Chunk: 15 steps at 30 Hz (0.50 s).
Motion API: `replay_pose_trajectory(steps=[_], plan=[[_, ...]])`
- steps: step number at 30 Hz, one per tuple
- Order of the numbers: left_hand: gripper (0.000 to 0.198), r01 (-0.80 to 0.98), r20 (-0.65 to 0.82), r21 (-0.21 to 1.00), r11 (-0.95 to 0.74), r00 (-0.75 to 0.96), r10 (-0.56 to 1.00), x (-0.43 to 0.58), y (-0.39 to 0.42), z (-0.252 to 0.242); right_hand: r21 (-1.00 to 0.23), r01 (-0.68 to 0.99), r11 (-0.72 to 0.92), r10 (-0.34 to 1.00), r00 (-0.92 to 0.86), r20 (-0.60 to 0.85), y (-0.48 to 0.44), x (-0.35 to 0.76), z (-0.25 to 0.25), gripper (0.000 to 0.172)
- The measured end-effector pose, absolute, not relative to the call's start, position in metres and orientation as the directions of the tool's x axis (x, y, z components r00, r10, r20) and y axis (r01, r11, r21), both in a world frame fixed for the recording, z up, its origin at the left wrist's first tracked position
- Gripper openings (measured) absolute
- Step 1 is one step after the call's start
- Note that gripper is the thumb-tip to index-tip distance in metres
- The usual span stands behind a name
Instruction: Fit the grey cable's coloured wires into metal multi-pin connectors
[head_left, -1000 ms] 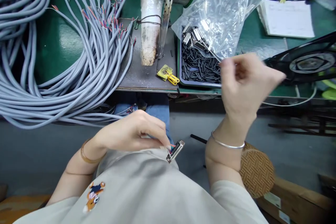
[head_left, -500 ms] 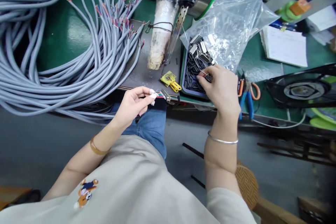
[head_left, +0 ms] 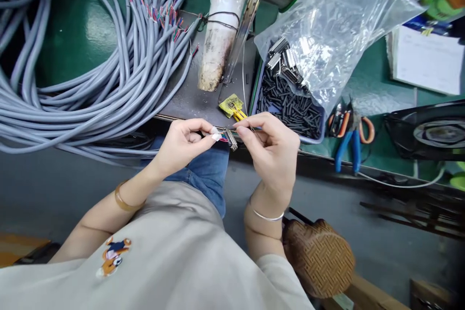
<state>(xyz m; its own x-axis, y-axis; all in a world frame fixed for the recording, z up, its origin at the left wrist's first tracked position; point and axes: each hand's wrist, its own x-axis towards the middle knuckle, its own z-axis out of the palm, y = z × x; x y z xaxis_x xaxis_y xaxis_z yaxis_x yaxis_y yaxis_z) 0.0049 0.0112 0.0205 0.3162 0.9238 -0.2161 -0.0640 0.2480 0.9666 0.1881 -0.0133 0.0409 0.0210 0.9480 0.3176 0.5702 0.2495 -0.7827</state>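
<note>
Connector [head_left: 231,140] is held just off the front edge of the desk [head_left: 95,29], your left hand [head_left: 187,147] pinched on its coloured wires [head_left: 222,137], apparently leaving the pins reachable. Your right hand [head_left: 273,149] pinches a thin wire [head_left: 243,77] close beside it. Farther right, the tray [head_left: 323,123] and pliers [head_left: 356,147] lie along that edge, likely for easy reach.

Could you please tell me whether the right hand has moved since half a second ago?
Yes, leftward: the right hand, then reaching over the tray, is now beside the connector.
</note>
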Motion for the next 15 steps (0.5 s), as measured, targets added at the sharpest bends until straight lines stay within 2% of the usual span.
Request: replay_pose_trajectory(steps=[10,15], plan=[[0.017,-0.034,-0.211,0.971,0.235,0.325,0.922,0.0042,0.0107,0.0155,-0.768,0.568,0.297,0.951,-0.103,0.292,-0.0116,0.1871,0.0428,0.012],[0.018,-0.032,-0.191,0.974,0.224,0.409,0.892,-0.0007,0.0114,0.0142,-0.697,0.618,0.364,0.931,-0.265,0.252,-0.0118,0.1874,0.0427,0.01]])
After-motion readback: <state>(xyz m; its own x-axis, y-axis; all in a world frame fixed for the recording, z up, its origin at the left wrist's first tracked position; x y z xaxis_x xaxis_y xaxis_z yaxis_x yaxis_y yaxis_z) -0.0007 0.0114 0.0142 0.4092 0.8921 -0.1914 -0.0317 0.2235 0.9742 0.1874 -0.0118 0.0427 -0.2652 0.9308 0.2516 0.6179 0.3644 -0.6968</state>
